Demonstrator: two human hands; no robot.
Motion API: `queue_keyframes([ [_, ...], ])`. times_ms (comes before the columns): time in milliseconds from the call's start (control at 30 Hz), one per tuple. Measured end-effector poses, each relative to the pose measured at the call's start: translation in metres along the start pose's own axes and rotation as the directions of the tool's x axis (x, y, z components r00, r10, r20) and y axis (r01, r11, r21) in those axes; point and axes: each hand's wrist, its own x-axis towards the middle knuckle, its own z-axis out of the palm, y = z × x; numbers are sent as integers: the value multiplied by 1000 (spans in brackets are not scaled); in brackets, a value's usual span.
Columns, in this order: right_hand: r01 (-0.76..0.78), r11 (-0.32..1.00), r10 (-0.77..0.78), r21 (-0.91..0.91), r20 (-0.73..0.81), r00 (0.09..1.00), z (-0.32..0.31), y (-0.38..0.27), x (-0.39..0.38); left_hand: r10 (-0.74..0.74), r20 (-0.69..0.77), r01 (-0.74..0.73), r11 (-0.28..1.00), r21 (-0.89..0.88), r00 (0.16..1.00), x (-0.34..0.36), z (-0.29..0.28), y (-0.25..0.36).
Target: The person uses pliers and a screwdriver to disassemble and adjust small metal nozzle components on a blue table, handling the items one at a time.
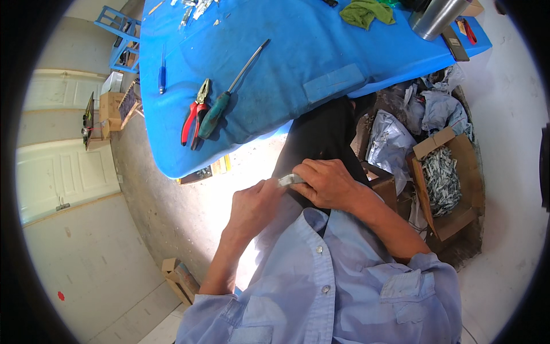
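My right hand (327,184) grips a small silver metal piece (289,179) above my lap. My left hand (256,207) is closed at the piece's left end, its fingertips partly blurred. On the blue-covered table (309,46) beyond my hands lie red-handled pliers (192,117), a screwdriver with a green handle (216,112) and a thinner blue-handled screwdriver (162,77).
A steel cylinder (429,19) and green cloth (366,12) sit at the table's far right. At my right are silver bags (387,143) and an open carton (464,221) of small metal pieces. Boxes (112,112) stand along the left wall.
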Motion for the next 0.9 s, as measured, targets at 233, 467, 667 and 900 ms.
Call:
queue_keyframes([
  [233,-143,952,75,271,247,966,-12,-7,1,80,102,-87,994,72,992,2,-17,-5],
  [467,-124,989,108,85,176,978,-4,-9,3,96,108,-85,992,-97,989,8,-18,-11],
  [667,-103,995,101,11,124,987,8,-7,1,1,245,-1,1000,-1,969,8,-13,-19],
  [900,-54,996,59,-73,65,996,16,-2,3,-118,53,123,986,-108,992,-3,11,-12],
])
